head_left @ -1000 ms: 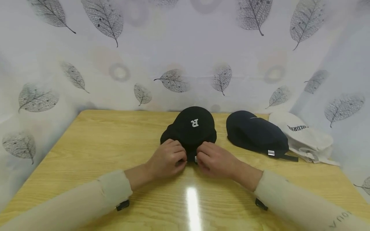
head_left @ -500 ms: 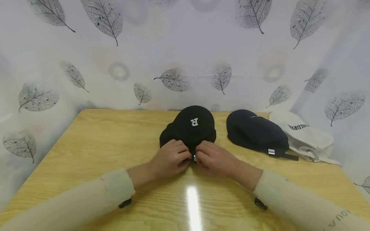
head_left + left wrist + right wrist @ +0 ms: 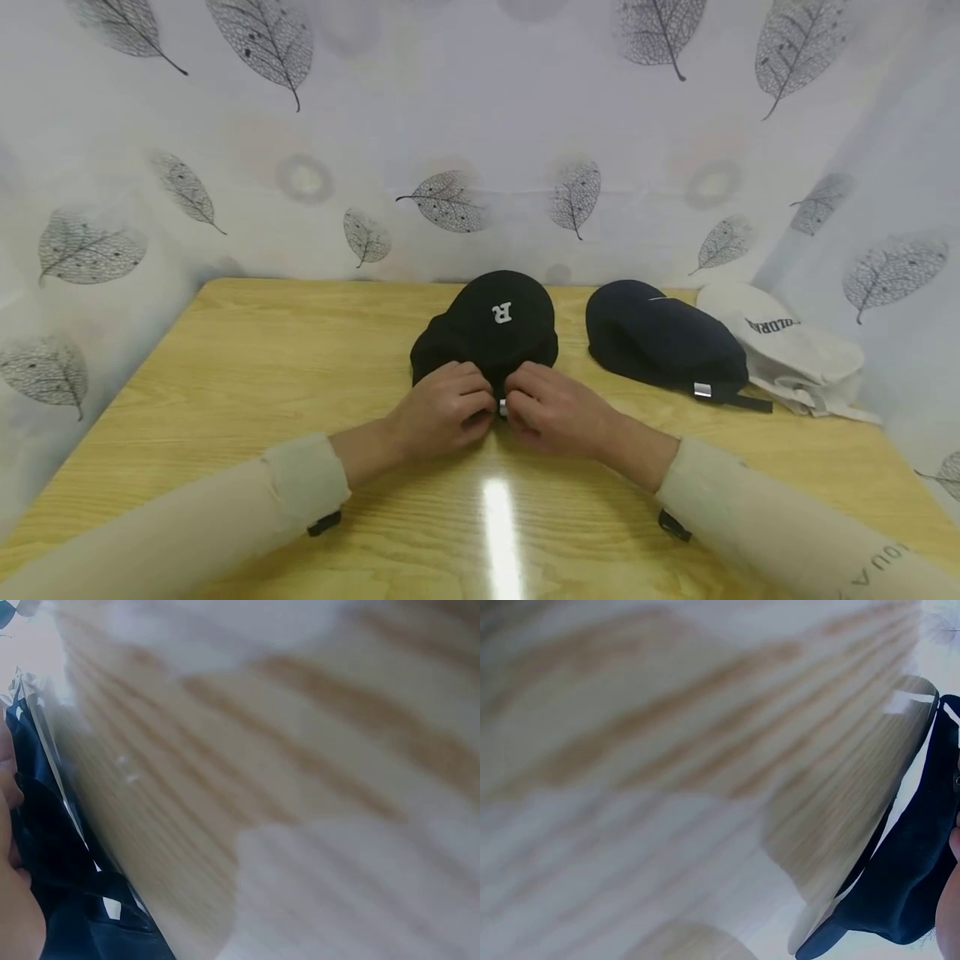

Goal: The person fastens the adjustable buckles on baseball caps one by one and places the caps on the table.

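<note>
A black baseball cap (image 3: 487,329) with a white letter R lies in the middle of the table, its near edge toward me. My left hand (image 3: 438,410) and right hand (image 3: 558,408) pinch that near edge with curled fingers, almost meeting. Between them shows a small silver buckle (image 3: 503,407); the strap around it is mostly hidden by the fingers. In the left wrist view, dark cap fabric (image 3: 52,855) and a loop of strap lie beside the left fingers. The right wrist view has dark cap fabric (image 3: 911,862) beside the right hand (image 3: 949,911).
To the right lie a navy cap (image 3: 660,337) with a silver buckle and loose strap end, and a white cap (image 3: 787,342) with dark lettering, partly behind it. A leaf-patterned cloth (image 3: 480,125) borders the wooden table (image 3: 247,358) at the back and sides.
My left hand has moved right toward the right hand, closing the gap around the buckle. The black cap stays in nearly the same place, and the head view has tilted slightly.
</note>
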Tool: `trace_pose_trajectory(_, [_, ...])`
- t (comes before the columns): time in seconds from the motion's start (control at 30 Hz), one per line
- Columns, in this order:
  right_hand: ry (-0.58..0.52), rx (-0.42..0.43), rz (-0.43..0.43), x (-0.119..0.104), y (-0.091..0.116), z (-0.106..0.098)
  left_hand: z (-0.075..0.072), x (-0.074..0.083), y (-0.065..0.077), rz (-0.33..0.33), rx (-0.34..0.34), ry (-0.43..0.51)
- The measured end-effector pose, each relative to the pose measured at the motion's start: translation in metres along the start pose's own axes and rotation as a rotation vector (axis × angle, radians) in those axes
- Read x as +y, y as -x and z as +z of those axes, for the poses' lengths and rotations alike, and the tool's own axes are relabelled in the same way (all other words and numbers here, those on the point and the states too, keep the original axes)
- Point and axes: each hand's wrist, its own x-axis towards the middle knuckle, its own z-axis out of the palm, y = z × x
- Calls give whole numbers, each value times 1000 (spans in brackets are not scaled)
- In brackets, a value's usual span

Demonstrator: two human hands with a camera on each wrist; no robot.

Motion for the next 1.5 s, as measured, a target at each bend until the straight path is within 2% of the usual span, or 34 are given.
trace_pose_trajectory(0.23, [-24, 3, -11, 0, -2, 0, 1, 1, -1, 15, 21, 37])
trace_pose_trajectory(0.43, [-38, -6, 0, 0, -1, 2, 2, 3, -2, 1, 41, 8])
trace_pose_trajectory(0.67, [-11, 33, 58, -1, 1, 3, -1, 5, -3, -49, -5, -15])
trace_pose_trajectory(0.77, [-8, 53, 50, -1, 1, 3, -2, 6, -3, -49, -13, -14])
trace_pose_trajectory(0.93, [-26, 76, 32, -1, 1, 2, 0, 5, -2, -33, 20, -18])
trace_pose_trajectory(1.1, [-49, 110, 63, -3, 1, 4, 0, 6, -2, -36, 51, -30])
trace_pose_trajectory(1.27, [-38, 116, 67, -4, 2, 5, -2, 7, 0, -75, -5, -49])
trace_pose_trajectory(1.37, [-14, 105, 26, -3, 2, 4, -6, 6, 1, -97, -42, -65])
trace_pose_trajectory(1.5, [0, 94, -31, 0, 2, 4, -9, 5, 3, -99, -54, -63])
